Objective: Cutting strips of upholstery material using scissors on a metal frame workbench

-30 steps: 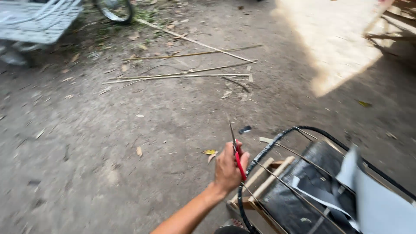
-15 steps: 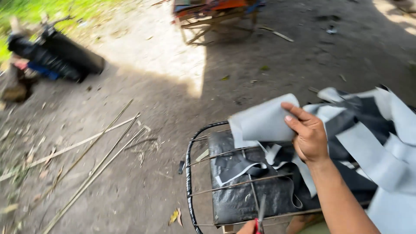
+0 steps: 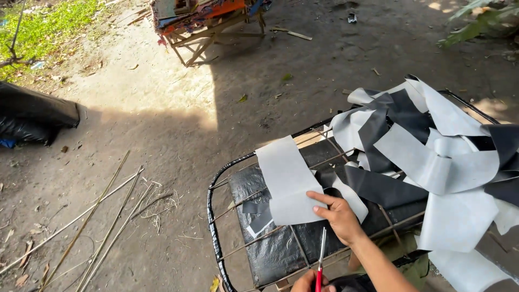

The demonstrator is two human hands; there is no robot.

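Grey strip [image 3: 286, 181] lengthwise away across rack [image 3: 216, 184], near end under right hand's [image 3: 339, 216] flat fingers.

Bamboo sticks [image 3: 92, 216] lie on dirt ground [image 3: 178, 135] near a black tarp bundle [image 3: 32, 116] and wooden frame [image 3: 208, 24].

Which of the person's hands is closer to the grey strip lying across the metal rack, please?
The right hand is closer; it rests on the grey strip. The left hand sits below, apart from it, gripping red scissors.

2 hands [image 3: 340, 216] — 1 scissors [image 3: 321, 258]
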